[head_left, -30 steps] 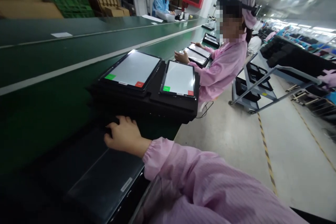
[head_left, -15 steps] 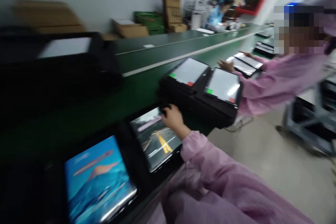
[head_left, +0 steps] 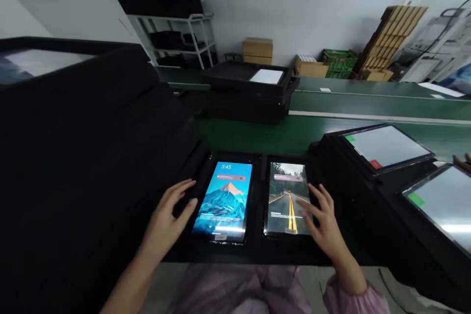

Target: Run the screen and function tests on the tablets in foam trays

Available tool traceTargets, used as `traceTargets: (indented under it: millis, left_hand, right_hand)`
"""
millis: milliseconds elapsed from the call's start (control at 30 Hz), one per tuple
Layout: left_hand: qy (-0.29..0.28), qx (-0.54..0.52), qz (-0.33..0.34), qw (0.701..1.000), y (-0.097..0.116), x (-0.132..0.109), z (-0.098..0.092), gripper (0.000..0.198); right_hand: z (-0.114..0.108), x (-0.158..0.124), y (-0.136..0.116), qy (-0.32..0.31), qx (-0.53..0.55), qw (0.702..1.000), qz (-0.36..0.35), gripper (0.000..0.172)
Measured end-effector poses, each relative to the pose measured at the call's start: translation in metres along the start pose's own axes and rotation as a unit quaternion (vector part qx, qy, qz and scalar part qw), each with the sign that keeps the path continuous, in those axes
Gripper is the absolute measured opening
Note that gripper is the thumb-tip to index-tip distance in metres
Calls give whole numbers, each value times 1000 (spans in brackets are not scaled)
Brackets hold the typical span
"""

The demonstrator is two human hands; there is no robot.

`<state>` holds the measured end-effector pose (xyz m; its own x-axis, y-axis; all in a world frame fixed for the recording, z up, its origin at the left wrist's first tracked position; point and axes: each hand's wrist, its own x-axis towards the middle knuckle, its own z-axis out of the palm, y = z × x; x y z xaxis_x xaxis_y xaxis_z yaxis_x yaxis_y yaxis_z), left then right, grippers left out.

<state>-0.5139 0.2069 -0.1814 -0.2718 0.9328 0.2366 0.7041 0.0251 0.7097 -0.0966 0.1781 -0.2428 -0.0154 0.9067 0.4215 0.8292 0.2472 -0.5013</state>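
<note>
Fingers (head_left: 180, 188) spread, left hand (head_left: 168, 212) sits at nine o'clock of the mountain tablet (head_left: 225, 198), right hand (head_left: 326, 221) at three o'clock on the road tablet (head_left: 285, 206); black tray (head_left: 256, 223) seemingly seats both apart.

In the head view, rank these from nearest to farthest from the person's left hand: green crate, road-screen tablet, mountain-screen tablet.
From the left hand:
1. mountain-screen tablet: just to its right
2. road-screen tablet: farther right, under the right hand's fingertips
3. green crate: far background, right
</note>
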Motion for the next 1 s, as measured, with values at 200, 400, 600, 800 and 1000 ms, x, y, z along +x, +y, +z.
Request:
traceTargets:
  millis: [200, 400, 600, 800, 1000]
  left_hand:
    - [-121, 1, -103, 987, -35, -6, 31, 98]
    - [-187, 91, -58, 976, -13, 1, 44, 116]
    - [-96, 32, -103, 990, -8, 41, 74, 106]
    - [-103, -4, -75, 992, -25, 41, 73, 84]
    - [-134, 14, -58, 989, -13, 42, 73, 119]
  right_hand:
    - [7, -5, -6, -33, -97, 993, -61, 34]
    - [16, 12, 16, 74, -75, 994, -6, 46]
    - [-14, 18, 5, 150, 5, 989, 7, 28]
    - [20, -68, -88, -132, 131, 981, -48, 42]
    - [105, -84, -125, -228, 86, 969, 35, 35]
